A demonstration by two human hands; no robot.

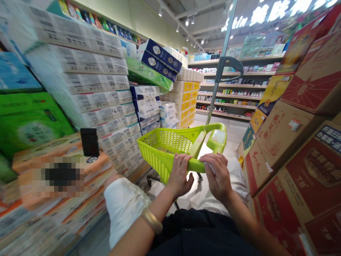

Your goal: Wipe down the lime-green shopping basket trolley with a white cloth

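Note:
A lime-green plastic shopping cart (170, 133) with a perforated basket stands right in front of my body. My left hand (181, 176) curls its fingers over the near rim, left of the handle bar, with the thumb hanging below. Close beside it, my right hand (217, 174) wraps round the right part of the same bar. Something small and whitish shows by the right fingers; I cannot make out what it is. The visible part of the basket seems to hold nothing, though its near side is partly hidden.
Tall stacks of wrapped tissue packs (101, 83) rise on the left. A black upright object (90, 142) stands on orange packs (106, 163). Cardboard cartons (295, 124) line the right. Ahead are a grey pole handle (220, 71) and stocked shelves (231, 85).

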